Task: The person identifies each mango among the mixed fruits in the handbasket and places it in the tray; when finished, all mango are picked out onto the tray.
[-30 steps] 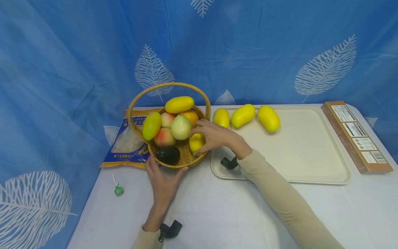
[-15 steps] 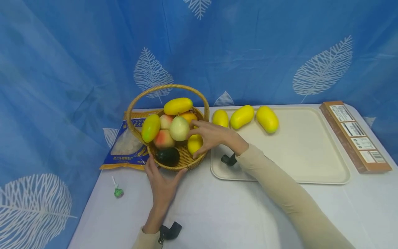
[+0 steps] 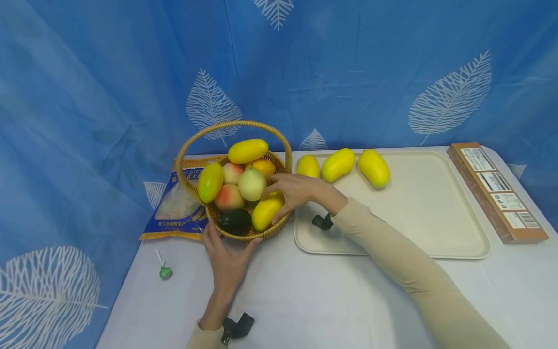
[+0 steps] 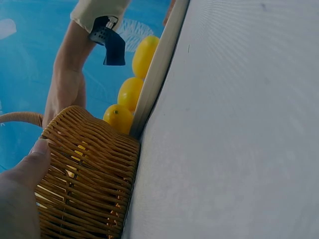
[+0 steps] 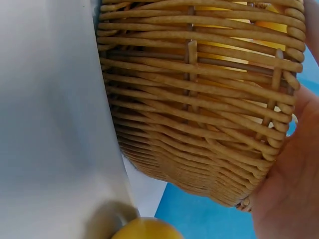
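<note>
A wicker basket (image 3: 274, 230) with a tall handle holds fruit: a pale green pear (image 3: 252, 184), two peaches (image 3: 229, 198), an orange fruit (image 3: 262, 167), a dark green avocado (image 3: 235, 222) and several mangoes. My left hand (image 3: 227, 266) holds the basket's front, thumb and fingers spread along its rim; the left wrist view has the thumb against the wicker wall (image 4: 94, 169). Reaching over the right rim, my right hand (image 3: 301, 189) has its fingers and thumb around a yellow mango (image 3: 265, 214) inside. In the right wrist view, the basket's side hides the fingertips.
A cream tray (image 3: 418, 203) right of the basket bears three yellow mangoes (image 3: 338, 165) along its back left. Beyond it lies a long brown box (image 3: 499, 194). A blue flour bag (image 3: 178, 208) lies partly behind the basket, with a green lollipop (image 3: 165, 272) nearer the front left.
The mango at my right hand has shifted toward the basket's front and turned, showing more of its length. My left hand stays at the basket's front. The head view has shifted slightly.
</note>
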Action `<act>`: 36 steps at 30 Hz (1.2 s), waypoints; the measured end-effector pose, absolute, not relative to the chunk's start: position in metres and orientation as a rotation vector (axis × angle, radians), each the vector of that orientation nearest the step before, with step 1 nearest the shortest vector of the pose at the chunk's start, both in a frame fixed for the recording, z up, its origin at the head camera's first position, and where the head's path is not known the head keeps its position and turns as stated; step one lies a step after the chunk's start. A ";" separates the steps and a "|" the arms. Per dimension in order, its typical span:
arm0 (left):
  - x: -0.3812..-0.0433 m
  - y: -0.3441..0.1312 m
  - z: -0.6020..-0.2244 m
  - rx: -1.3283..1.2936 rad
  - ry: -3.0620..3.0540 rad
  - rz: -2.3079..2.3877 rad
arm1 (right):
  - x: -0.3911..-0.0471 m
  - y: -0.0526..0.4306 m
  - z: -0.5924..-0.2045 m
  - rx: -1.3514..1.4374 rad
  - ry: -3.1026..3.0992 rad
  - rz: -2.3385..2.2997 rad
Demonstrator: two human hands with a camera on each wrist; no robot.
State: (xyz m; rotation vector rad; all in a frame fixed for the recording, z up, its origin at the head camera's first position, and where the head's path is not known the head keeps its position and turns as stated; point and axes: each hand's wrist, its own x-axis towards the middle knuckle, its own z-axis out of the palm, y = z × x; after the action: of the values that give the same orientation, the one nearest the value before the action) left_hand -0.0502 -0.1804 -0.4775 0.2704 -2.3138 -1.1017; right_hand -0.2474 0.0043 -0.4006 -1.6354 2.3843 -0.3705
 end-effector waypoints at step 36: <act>-0.049 -0.180 -0.477 0.278 -2.319 -1.116 | -0.241 0.014 -0.392 -1.635 2.289 -0.709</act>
State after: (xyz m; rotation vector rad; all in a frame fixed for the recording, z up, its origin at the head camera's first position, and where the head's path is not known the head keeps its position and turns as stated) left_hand -0.0492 -0.1798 -0.4773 0.2779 -2.3186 -1.1158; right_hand -0.2406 0.0142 -0.3919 -1.6350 2.2888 -0.7087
